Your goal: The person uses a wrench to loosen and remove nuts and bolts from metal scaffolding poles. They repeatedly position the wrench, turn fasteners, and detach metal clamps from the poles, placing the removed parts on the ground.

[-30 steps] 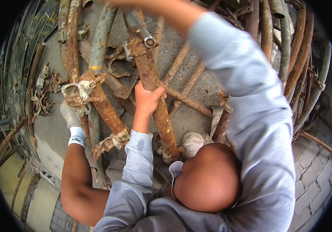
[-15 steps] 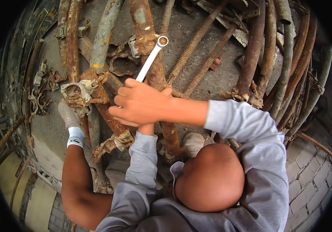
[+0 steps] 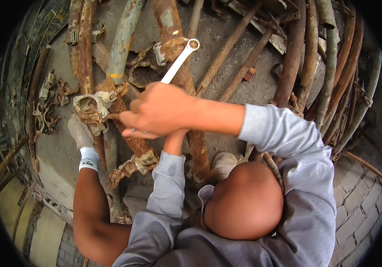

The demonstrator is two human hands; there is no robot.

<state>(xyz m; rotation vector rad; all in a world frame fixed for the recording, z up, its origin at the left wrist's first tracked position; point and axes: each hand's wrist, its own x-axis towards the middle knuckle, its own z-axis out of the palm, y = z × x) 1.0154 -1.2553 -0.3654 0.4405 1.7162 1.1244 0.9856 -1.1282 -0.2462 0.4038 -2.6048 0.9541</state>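
Note:
A silver ring spanner (image 3: 177,64) has its ring end around the bolt of a rusty clamp (image 3: 173,48), which encircles a rusted pipe (image 3: 166,20). The spanner's handle disappears under my right hand (image 3: 162,109), whose bent fingers are closed over it and point left. My left hand (image 3: 175,141) lies beneath the right one; only its wrist and lower edge show, and its fingers are hidden. Just left of my hands, a dirty pale coupler (image 3: 93,107) sits on a short rusty pipe piece (image 3: 131,140).
Threaded rods (image 3: 228,51) slant across the concrete floor right of the clamp. Several curved rusty pipes (image 3: 308,58) crowd the right side. Loose clamps (image 3: 44,118) lie at the left. My shoe (image 3: 80,131) rests beside the coupler; grey paving bricks (image 3: 360,204) show at lower right.
The spanner's ring stays on the bolt. My right hand has shifted slightly up and left over the handle, its fingers reaching further left. The whole view has drifted a little.

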